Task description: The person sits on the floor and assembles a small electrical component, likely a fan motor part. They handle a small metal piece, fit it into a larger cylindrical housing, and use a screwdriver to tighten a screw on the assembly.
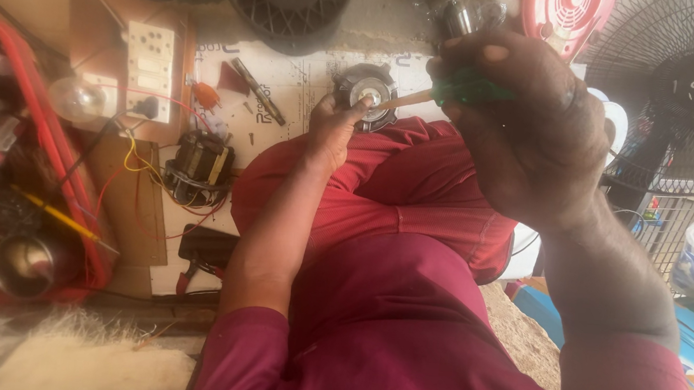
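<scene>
Screwdriver tip meets the small motor on the knee.

The right hand [526,126] is closed around the green-handled screwdriver [446,91], its shaft pointing toward 9 o'clock into the round motor [365,93], which the left hand [332,128] pinches from 7 o'clock.

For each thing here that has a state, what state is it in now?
left hand: gripping the round motor part
right hand: closed on the green-handled screwdriver, tip at the part's centre
light bulb: unlit
fan: blades not discernible
pliers: lying on the floor
</scene>
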